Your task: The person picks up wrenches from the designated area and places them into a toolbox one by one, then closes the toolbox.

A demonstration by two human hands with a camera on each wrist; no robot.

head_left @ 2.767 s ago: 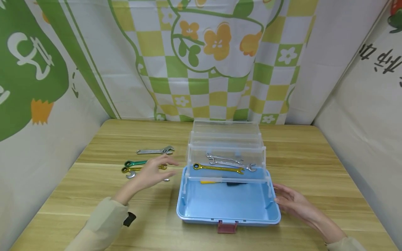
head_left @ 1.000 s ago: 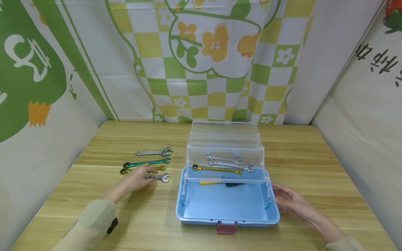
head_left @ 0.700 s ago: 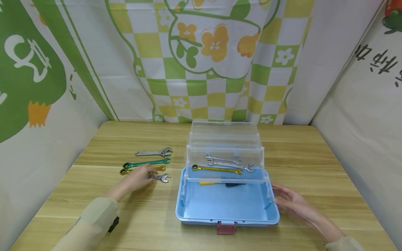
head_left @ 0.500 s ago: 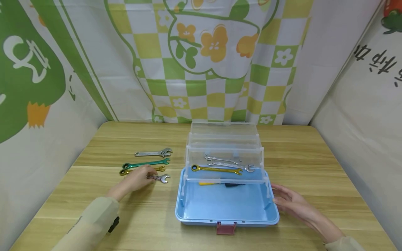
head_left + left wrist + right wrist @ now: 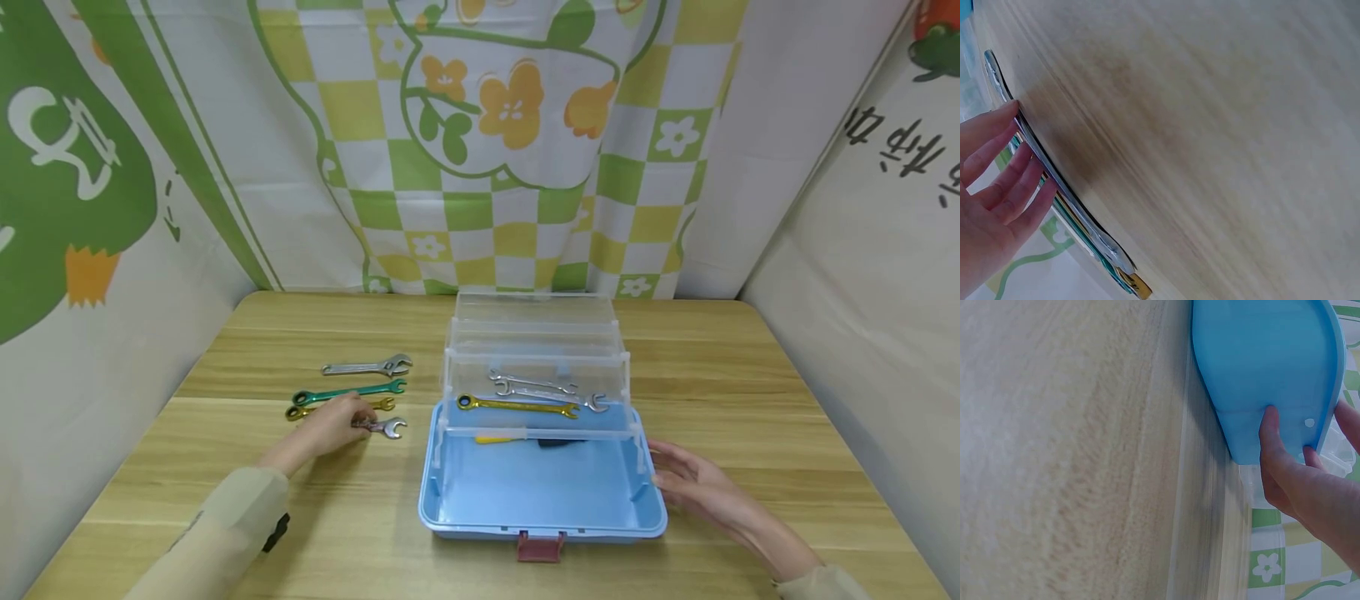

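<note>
A silver open-end wrench [image 5: 390,427] lies nearest in a row on the wooden table. My left hand [image 5: 333,427] pinches its middle, thumb on the near edge and fingers on the far side; the hand hides its left end. In the left wrist view the silver wrench [image 5: 1054,169] stays flat along the table. Behind it lie a gold ratchet wrench [image 5: 302,412], a green ratchet wrench [image 5: 352,392] and an adjustable wrench [image 5: 363,367]. Fairly straight fingers of my right hand [image 5: 697,483] touch the right wall of the blue toolbox [image 5: 1266,362].
The toolbox's clear tiered trays [image 5: 540,333] are raised at the back. Its tray holds a gold wrench [image 5: 517,405] and two silver wrenches [image 5: 551,394]. Under the tray are a yellow handle [image 5: 501,437] and a black item [image 5: 558,442]. A red latch [image 5: 540,547] hangs in front.
From above the wrenches, my left hand has come down and back to the nearest silver wrench and taken hold of it. My right hand has stayed at the toolbox's side.
</note>
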